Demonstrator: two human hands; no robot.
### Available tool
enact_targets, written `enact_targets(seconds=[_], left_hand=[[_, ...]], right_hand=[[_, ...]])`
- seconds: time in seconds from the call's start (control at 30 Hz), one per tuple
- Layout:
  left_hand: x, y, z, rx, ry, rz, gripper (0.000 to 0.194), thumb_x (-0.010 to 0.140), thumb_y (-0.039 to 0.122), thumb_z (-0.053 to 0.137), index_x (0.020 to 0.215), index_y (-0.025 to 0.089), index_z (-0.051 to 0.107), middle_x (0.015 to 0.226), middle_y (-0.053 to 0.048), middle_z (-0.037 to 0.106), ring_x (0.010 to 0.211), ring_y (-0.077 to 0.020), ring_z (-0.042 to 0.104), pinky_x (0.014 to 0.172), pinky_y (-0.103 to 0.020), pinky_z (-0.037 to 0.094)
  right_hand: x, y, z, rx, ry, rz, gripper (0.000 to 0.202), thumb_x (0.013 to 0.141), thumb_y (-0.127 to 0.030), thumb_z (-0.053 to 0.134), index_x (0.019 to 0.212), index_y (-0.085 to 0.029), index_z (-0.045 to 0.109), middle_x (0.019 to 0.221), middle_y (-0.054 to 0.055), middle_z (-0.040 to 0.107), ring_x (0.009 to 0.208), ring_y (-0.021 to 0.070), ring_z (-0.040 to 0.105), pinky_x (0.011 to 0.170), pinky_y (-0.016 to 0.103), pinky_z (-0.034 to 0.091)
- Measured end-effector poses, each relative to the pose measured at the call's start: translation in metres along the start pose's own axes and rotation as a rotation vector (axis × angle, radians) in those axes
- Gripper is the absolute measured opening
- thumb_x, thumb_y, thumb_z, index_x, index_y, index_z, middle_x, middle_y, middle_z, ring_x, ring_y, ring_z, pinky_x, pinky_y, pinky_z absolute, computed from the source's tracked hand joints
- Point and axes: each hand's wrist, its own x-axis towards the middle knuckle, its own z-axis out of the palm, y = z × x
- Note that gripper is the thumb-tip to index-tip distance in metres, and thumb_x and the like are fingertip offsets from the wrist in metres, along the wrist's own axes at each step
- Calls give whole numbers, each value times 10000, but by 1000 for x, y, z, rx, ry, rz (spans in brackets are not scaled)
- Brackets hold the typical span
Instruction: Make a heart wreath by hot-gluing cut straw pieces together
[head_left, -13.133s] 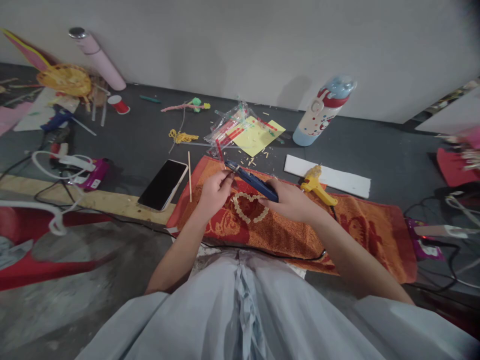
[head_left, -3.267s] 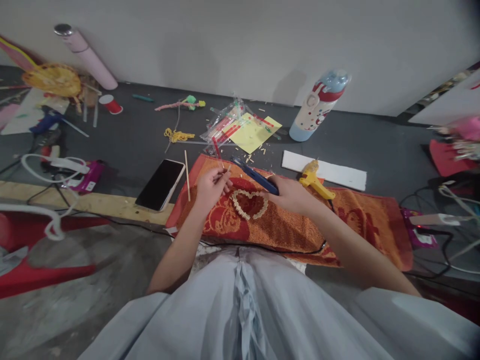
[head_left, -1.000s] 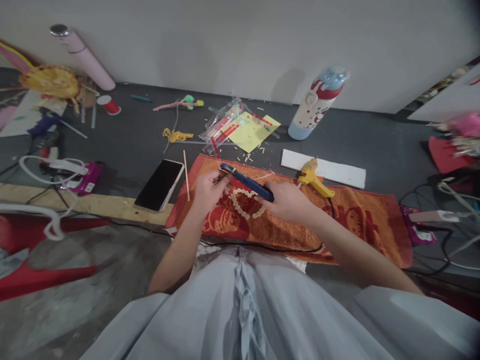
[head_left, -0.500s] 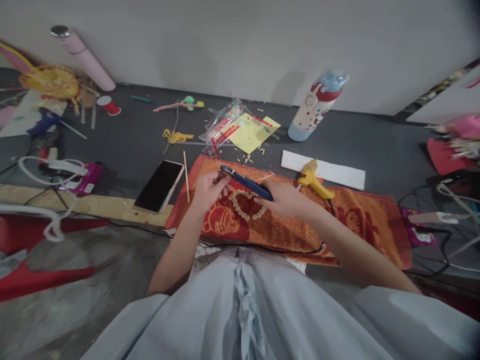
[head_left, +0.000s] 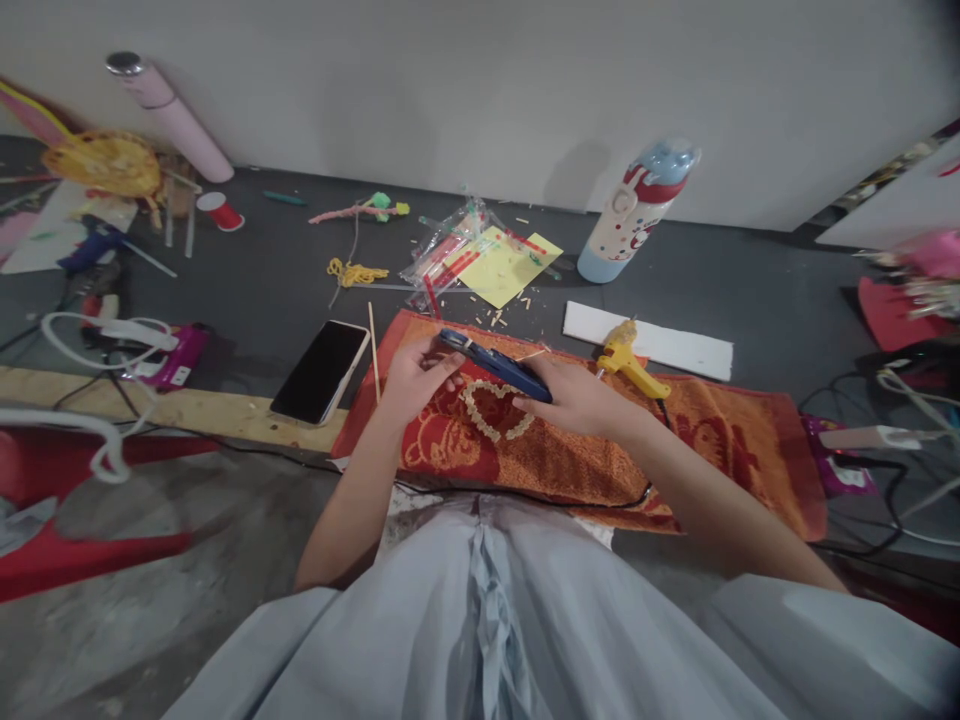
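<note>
My right hand (head_left: 581, 395) is closed around the handles of dark blue pliers (head_left: 499, 365), whose jaws point left. My left hand (head_left: 416, 378) is at the jaw end, with thumb and fingers drawn together; anything small in them cannot be made out. Below the pliers, a heart outline of small pale pieces (head_left: 472, 418) lies on an orange and red towel (head_left: 585, 460). The tip of a thin pale stick (head_left: 532, 354) shows behind the pliers, near my right fingers.
A yellow glue gun (head_left: 630, 365) rests by a white strip (head_left: 686, 347) on the right. Left of the towel are a phone (head_left: 321, 372) and a wooden stick (head_left: 373, 350). Behind are yellow paper (head_left: 491, 285), scattered bits and a bottle (head_left: 634, 215).
The pliers have turned slightly, and their handles look wider apart. My right hand has shifted a little to the right; my left hand stays near the jaws.
</note>
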Motion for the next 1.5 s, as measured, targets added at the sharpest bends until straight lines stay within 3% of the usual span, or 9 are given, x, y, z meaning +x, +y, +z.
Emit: enact_targets(seconds=[0.23,0.4,0.53,0.67,0.97,1.17,1.3,1.4,1.5], left_hand=[[-1,-1,-3,-68,-54,2,335,613,390,812,801,151,671,561,26,622,417,-74,549,365,-156,398],[0,-5,-2,-74,-21,-20,367,581,431,821,778,158,674,566,17,632,402,-77,542,349,-161,383],[-1,-5,3,-9,83,1,359,587,447,817,727,151,671,531,16,625,408,-94,564,374,-179,418],[-6,-6,7,146,151,60,285,691,420,751,785,152,724,526,2,647,440,-115,598,432,-204,475],[-13,6,12,203,164,83,184,755,327,685,760,150,734,523,-11,659,437,-120,606,428,-200,469],[-13,2,2,228,103,103,179,728,333,706,761,158,730,545,-8,663,440,-117,595,430,-209,455],[-12,-1,-1,228,63,113,189,724,356,711,744,169,726,561,-9,671,451,-119,598,433,-211,448],[-11,-3,2,182,72,103,235,712,394,721,766,165,732,525,-4,653,435,-119,589,417,-208,436],[-10,-3,6,135,94,85,302,705,450,726,758,153,720,509,-5,644,420,-114,583,399,-200,426]], right_hand=[[-3,1,-4,27,-37,-58,485,918,-467,492,1248,-112,518,1137,159,658,978,280,634,831,344,437],[-3,-1,-7,19,-61,-65,469,919,-459,496,1241,-119,518,1129,154,659,978,272,631,834,333,438],[-2,-1,-6,-48,5,16,470,922,-509,468,1193,-130,525,1091,156,660,966,284,625,797,337,439],[0,2,0,-61,70,58,491,915,-539,464,1185,-132,510,1094,157,657,981,291,617,796,345,441],[0,3,8,-68,161,20,461,922,-448,467,1230,-105,489,1157,178,630,1074,306,587,890,377,423],[-4,8,-5,119,-47,-49,459,914,-509,472,1197,-152,526,1109,127,663,939,251,629,815,341,451],[-5,10,-8,188,-107,-98,462,914,-523,471,1186,-154,532,1108,114,669,949,242,633,837,338,456],[-4,8,-4,94,-46,-48,485,913,-495,475,1238,-137,508,1150,143,652,987,268,627,861,362,457],[-3,6,2,-48,108,-17,507,908,-480,483,1250,-105,496,1191,188,625,1064,311,597,909,399,442]])
